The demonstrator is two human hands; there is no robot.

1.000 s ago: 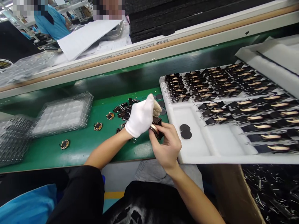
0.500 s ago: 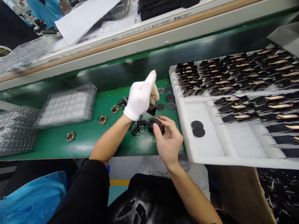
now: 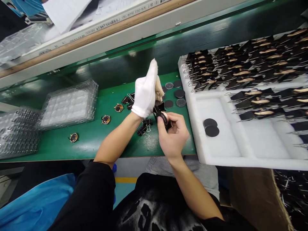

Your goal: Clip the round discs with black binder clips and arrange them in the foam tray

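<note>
My left hand [image 3: 145,93], in a white glove, is closed on a black binder clip [image 3: 158,105] by its wire handles. The clip's jaws meet the upper edge of a round watch case [image 3: 163,118]; whether they grip it is hidden. My bare right hand [image 3: 175,136] pinches this case between thumb and fingers, with black clip-like parts around it. Loose binder clips [image 3: 145,126] lie on the green bench below the glove, and more clips [image 3: 129,98] lie behind it. Several dark discs [image 3: 179,93] are spread beyond my right hand.
To the right, a white foam tray [image 3: 200,146] holds rows of clipped watch parts [image 3: 243,73] and two black discs [image 3: 212,131]. Three watch parts [image 3: 106,119] lie left of my hands. Clear plastic trays [image 3: 68,107] are stacked at the left. A raised ledge [image 3: 96,41] runs behind.
The binder clip in my left hand has come down against the watch case. My right hand has tilted the case up towards the clip. The whole view has shifted slightly.
</note>
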